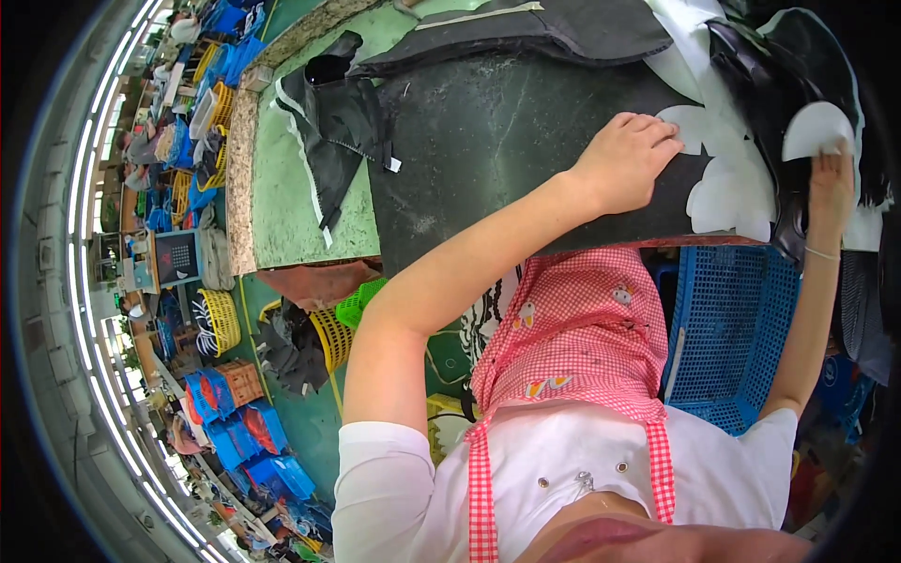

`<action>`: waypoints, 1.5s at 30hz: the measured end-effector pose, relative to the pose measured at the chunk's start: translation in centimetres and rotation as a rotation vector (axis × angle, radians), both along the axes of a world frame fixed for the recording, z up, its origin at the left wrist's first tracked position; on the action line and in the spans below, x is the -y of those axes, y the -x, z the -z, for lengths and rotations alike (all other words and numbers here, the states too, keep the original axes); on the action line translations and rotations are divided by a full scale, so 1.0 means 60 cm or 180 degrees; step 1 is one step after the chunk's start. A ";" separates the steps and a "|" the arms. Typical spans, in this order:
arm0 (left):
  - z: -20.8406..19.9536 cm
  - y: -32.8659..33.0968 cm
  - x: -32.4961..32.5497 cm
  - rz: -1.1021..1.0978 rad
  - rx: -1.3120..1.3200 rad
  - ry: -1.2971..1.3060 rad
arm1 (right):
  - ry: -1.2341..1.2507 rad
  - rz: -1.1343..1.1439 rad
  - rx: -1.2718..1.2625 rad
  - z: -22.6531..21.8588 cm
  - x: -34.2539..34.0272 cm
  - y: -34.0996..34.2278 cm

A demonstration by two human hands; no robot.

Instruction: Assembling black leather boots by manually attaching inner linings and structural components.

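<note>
My left hand (631,161) is at the right part of a dark work board (469,150), fingers bent and closed at the edge of a white rounded piece (690,127). More white rounded pieces (732,202) lie overlapping just beside it. At the far right my right hand (832,188) has its fingertips closed on a white half-round piece (815,128), which is over black glossy leather-like material (751,75). My right thumb is hard to make out.
Black sewn pieces with a zipper (328,131) lie at the board's left on a green tabletop (282,225). A long black piece (526,33) lies along the far side. Below the table edge stands a blue plastic crate (723,319). Yellow baskets (219,321) stand farther left.
</note>
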State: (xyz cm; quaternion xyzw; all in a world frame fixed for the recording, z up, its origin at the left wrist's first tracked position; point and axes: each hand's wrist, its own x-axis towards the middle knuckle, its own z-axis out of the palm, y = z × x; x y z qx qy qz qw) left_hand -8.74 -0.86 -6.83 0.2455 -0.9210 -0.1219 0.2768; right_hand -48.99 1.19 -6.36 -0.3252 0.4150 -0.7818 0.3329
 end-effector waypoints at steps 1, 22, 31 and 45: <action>-0.004 -0.009 0.008 0.0107 0.0007 -0.0279 | -0.0110 0.0432 0.0250 -0.043 0.002 -0.040; -0.304 -0.522 0.129 -0.1202 -0.0635 -0.0432 | -0.0888 -0.1454 0.0167 -0.046 -0.061 -0.188; -0.086 -0.315 -0.003 -0.0538 0.0352 -0.0121 | -0.0724 -0.2590 0.0405 -0.101 -0.028 -0.329; -0.124 -0.277 -0.085 -0.1511 -0.0814 -0.2745 | -0.1779 -0.3156 -0.0742 -0.097 -0.036 -0.472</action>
